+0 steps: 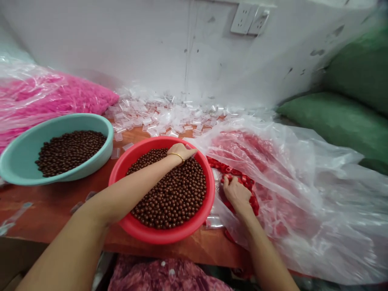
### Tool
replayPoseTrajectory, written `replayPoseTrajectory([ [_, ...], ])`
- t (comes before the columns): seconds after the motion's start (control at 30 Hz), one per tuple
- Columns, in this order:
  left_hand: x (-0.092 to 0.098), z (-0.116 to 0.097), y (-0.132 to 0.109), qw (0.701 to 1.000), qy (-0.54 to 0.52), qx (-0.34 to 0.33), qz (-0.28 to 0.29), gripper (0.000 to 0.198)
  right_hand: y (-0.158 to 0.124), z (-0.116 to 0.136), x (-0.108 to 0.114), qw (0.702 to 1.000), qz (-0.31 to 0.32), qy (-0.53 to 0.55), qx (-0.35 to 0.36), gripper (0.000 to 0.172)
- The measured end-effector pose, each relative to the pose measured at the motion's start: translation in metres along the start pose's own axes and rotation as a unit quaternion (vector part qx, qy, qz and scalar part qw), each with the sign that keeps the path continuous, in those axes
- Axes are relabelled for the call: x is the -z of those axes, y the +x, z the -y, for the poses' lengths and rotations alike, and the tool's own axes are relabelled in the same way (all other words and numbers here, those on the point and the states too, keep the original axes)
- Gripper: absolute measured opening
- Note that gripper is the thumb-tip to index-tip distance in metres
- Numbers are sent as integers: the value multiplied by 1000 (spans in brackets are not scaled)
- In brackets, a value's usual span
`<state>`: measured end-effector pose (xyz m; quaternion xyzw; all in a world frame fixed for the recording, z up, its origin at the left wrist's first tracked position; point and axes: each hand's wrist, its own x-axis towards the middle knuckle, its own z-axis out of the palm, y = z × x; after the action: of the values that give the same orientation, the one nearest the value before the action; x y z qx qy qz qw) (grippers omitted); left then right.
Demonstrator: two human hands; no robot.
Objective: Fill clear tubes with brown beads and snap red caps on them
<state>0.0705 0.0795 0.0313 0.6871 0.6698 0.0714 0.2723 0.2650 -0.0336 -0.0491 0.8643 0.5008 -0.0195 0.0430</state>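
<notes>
My left hand [181, 151], with a gold bangle at the wrist, is over the far right side of a red basin [162, 238] of round brown balls [174, 194]. Its fingers are closed on what looks like a small clear plastic tube [189, 148], partly hidden by the hand. To the right of the basin, my right hand [238, 195] reaches into the mouth of a clear plastic bag [291, 178]. There its fingertips pinch a small red plastic piece [229, 177] among several loose red pieces [247, 182].
A turquoise basin [107, 149] with more brown balls stands at left, before a bag of pink pieces [75, 93]. Many clear plastic pieces [169, 121] are strewn along the wall, which carries sockets [249, 19]. Green sacks [339, 117] lie at right. The table [39, 210] is reddish brown.
</notes>
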Motion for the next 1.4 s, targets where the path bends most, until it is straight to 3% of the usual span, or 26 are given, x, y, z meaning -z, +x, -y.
replayPoseTrajectory([
  [0.13, -5, 0, 2, 999, -33, 12, 6, 34, 4, 1, 0, 1000, 6, 3, -21, 49],
  [0.27, 15, 13, -18, 1000, 18, -20, -9, 29, 6, -3, -5, 1000, 7, 3, -23, 49],
  [0.37, 39, 35, -43, 986, 130, -98, -40, 20, 7, -5, -9, 999, 3, 7, -31, 48],
  [0.47, 49, 58, -63, 936, 283, -204, -34, 18, 6, -4, -10, 999, -16, 16, -32, 46],
  [0.63, 35, 87, -71, 861, 378, -338, 48, 25, 2, 0, -9, 999, -35, 22, -32, 39],
  [0.8, 33, 108, -66, 858, 360, -358, 80, 29, 5, -1, -6, 999, -37, 15, -34, 44],
  [0.9, 28, 103, -68, 856, 379, -345, 60, 27, 10, -3, -3, 999, -15, 18, -41, 45],
  [1.03, 6, 80, -68, 841, 374, -385, 65, 23, 14, -8, -8, 999, -16, 20, -34, 40],
  [1.13, -6, 70, -62, 857, 336, -384, 74, 25, 14, -13, -17, 999, -43, 14, 4, 39],
  [1.23, -9, 72, -54, 905, 246, -340, 70, 24, 15, -17, -20, 999, -46, 10, 25, 38],
  [1.33, -9, 82, -48, 954, 68, -278, 87, 25, 15, -16, -14, 999, -44, 20, -1, 38],
  [1.4, -9, 87, -46, 959, -94, -234, 128, 27, 14, -14, -8, 998, -51, 30, -6, 36],
])
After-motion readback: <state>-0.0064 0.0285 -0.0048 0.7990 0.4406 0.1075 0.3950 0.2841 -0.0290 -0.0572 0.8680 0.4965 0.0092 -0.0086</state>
